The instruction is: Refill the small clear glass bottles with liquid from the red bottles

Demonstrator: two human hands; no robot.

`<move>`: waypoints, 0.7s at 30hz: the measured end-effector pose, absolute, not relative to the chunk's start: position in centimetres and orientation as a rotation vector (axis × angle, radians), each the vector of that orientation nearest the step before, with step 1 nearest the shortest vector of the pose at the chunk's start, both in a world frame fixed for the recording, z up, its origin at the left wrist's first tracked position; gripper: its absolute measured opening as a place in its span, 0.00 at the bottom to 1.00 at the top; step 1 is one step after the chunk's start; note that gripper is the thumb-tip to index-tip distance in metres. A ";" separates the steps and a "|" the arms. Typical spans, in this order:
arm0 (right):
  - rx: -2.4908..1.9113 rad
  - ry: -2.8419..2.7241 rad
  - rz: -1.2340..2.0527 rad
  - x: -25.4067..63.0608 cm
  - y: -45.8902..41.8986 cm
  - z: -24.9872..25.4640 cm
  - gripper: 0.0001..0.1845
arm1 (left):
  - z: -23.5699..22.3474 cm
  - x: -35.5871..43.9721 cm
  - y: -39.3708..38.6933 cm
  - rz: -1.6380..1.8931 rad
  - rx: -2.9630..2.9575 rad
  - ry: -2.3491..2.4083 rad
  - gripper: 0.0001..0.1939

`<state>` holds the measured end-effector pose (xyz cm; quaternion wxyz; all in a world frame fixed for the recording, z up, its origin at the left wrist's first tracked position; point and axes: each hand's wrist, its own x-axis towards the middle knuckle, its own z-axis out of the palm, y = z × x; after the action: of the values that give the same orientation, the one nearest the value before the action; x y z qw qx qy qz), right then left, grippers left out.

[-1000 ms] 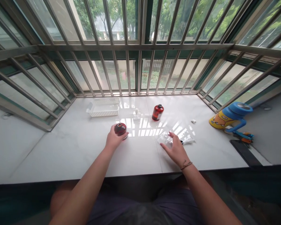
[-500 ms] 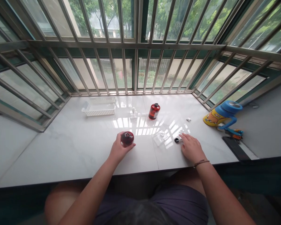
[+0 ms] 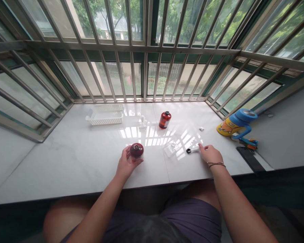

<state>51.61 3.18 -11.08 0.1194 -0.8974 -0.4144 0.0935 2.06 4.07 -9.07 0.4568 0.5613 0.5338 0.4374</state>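
My left hand [image 3: 126, 162] is wrapped round a dark red bottle [image 3: 136, 151], which stands near the front of the white counter; its open-looking neck faces up. At the right, my right hand [image 3: 210, 154] pinches the near end of a slim clear tube with a black end [image 3: 188, 151]. The tube lies low at the counter, black end pointing left. Between the hands is a clear, flat square piece of plastic [image 3: 171, 148]. A second red bottle [image 3: 165, 120], with a black top and a pale label, stands upright farther back.
A white perforated basket [image 3: 105, 120] sits at the back left, with small clear pieces [image 3: 142, 121] beside it. A small white item [image 3: 201, 129] lies right of centre. At the right are a blue-and-yellow flask [image 3: 236, 122], a black phone-like slab [image 3: 250, 159] and metal window bars [image 3: 144, 50] behind.
My right hand has drawn its fingers together on the tube's end, where it lay flatter over it before. My left hand still holds the bottle. The view has shifted slightly.
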 end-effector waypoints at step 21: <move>-1.888 -0.867 0.444 47.7 2.8 -6.8 0.22 | -6.5 0.8 0.9 1.169 1.877 1.442 0.47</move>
<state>47.68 2.78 -6.85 0.4871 -0.7762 -0.3563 0.1826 0.81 0.92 -6.47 0.2481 0.6889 0.5290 0.4290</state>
